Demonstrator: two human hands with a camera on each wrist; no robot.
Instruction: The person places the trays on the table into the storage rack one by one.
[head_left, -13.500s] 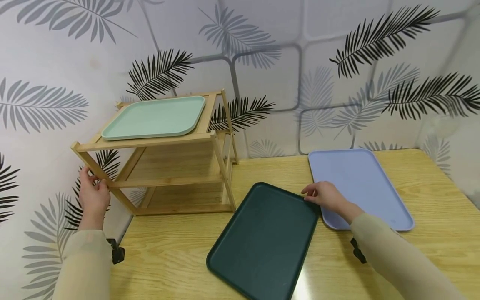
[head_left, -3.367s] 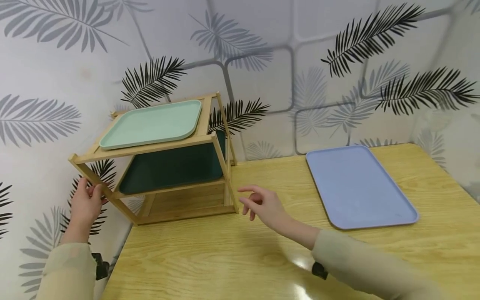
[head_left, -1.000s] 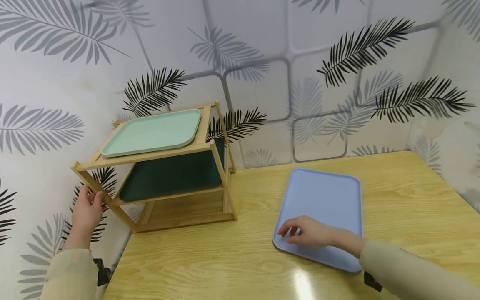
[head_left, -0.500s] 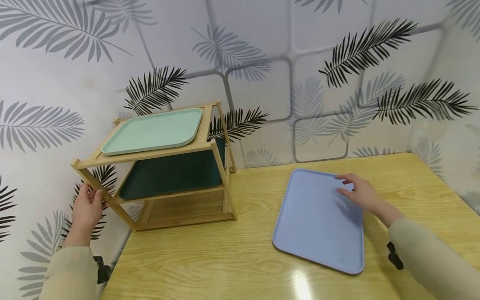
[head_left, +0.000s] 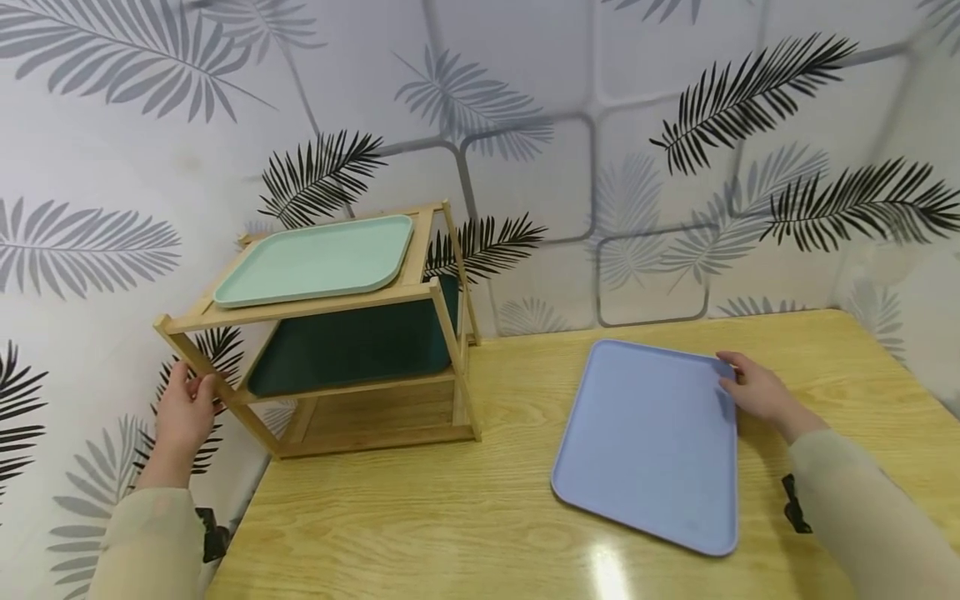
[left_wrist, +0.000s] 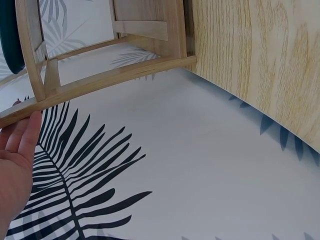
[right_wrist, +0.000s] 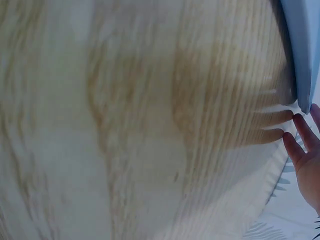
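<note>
In the head view, my left hand (head_left: 183, 417) holds the front left leg of a wooden shelf rack (head_left: 367, 442). The left wrist view shows its fingers against that leg. A mint-green tray (head_left: 315, 258) lies on the rack's top tier, and a dark green tray (head_left: 352, 342) sits on the tier below. To the right, a light blue tray (head_left: 652, 442) lies flat on the table. My right hand (head_left: 761, 396) is at its far right corner, fingers over the rim. Seen from the right wrist, its fairly straight fingers (right_wrist: 305, 132) reach the tabletop beside the tray's corner.
The rack's bottom tier (head_left: 375, 408) holds no tray. The wood-grain table (head_left: 420, 517) spreads in front of the rack and around the blue tray. A wall with leaf patterns (head_left: 517, 108) stands behind and along the left side.
Earlier, the dark green tray went from the table onto the rack's middle tier, and the blue tray shifted left and nearer. Lately my right hand moved from its near side to the far right corner.
</note>
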